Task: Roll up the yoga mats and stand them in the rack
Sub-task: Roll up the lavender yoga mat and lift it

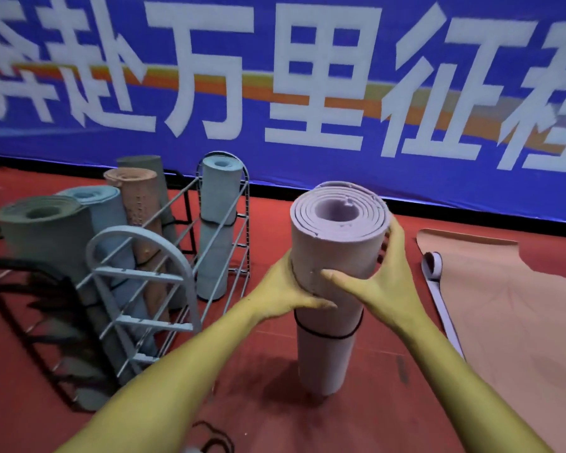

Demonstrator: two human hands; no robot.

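Note:
A rolled lilac yoga mat point(334, 253) stands upright in the middle of the head view, bound low down by a black strap point(327, 335). My left hand point(288, 286) grips its left side and my right hand point(373, 273) wraps round its right side, both near the top. To the left stands a grey wire rack point(164, 276). A light blue rolled mat point(214, 223) stands in its far end, and several more rolled mats stand on the rack's left side.
A tan mat point(510, 308) lies unrolled on the red floor at the right, one corner curled. A black rack point(36, 322) stands at the far left. A blue banner wall point(275, 93) closes the back. A black cord point(216, 439) lies near my feet.

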